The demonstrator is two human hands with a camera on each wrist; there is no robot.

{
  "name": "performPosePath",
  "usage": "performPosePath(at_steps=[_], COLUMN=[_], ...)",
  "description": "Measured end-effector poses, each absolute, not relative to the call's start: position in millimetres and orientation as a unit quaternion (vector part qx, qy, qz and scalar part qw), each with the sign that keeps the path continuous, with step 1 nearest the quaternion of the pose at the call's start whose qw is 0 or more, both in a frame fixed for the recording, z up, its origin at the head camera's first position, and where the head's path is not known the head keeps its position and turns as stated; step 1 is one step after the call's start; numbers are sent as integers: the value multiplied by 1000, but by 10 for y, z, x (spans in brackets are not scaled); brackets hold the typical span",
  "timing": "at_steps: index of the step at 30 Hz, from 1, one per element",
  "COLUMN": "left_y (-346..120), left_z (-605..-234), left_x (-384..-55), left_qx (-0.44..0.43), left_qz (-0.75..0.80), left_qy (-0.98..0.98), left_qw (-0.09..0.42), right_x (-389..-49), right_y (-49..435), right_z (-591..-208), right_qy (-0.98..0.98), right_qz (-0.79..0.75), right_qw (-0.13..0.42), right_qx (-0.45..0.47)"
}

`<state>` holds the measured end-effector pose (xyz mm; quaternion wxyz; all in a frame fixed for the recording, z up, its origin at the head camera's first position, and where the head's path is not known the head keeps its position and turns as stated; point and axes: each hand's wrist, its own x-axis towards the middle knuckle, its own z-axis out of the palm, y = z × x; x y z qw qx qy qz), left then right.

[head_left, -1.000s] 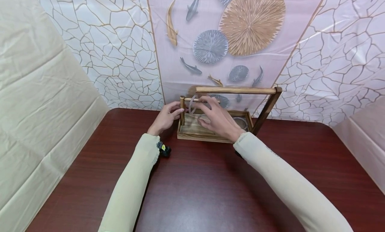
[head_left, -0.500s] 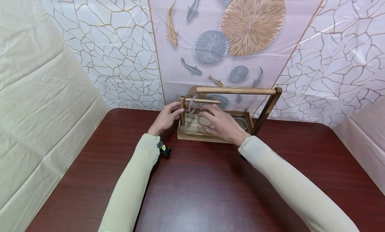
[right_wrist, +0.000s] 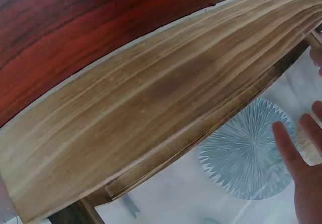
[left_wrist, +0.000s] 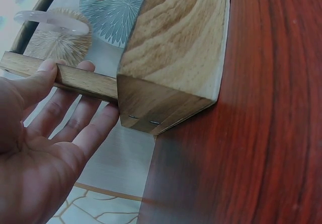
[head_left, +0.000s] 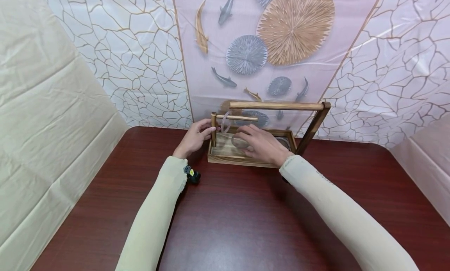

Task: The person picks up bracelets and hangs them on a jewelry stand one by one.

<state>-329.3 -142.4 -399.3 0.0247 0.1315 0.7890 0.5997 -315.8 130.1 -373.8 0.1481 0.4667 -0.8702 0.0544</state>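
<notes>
A wooden jewelry stand (head_left: 225,159) with a tray base stands at the back of the table. My left hand (head_left: 195,136) holds its short left post (left_wrist: 85,81), thumb on one side and fingers behind. One translucent bangle (head_left: 223,126) hangs on the lower bar (head_left: 242,118). Over the tray is my right hand (head_left: 263,144), fingers spread, fingertips right at the rim of a second clear bangle (head_left: 233,144). In the right wrist view its fingers (right_wrist: 288,146) extend past the tray's long side, and the bangle does not show.
A higher wooden bar (head_left: 274,106) runs over the tray from a tall right post (head_left: 311,128). Another ring (head_left: 285,140) lies in the tray's right part, partly behind the right hand. A patterned cloth (head_left: 246,83) hangs right behind the stand. The dark red table (head_left: 225,216) extends in front.
My right hand has come down from beside the hanging bangle to the second bangle in the tray. My left hand stays on the post.
</notes>
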Motion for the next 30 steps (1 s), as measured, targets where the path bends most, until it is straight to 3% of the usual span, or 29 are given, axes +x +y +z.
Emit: performPosePath(at_steps=[12,30], left_y=[-1428,-1435], left_z=[-3983,-4003], left_x=[-3291,-3323], left_qx=[153,139], left_qz=[598,600], left_qy=[786,787], left_qw=[19,26], right_x=[-3277,-3470], right_y=[1282,1197], right_z=[-3701,-3799], right_qy=[-914,-934], right_qz=[41,25], right_qw=[32,-19], right_qx=[403,356])
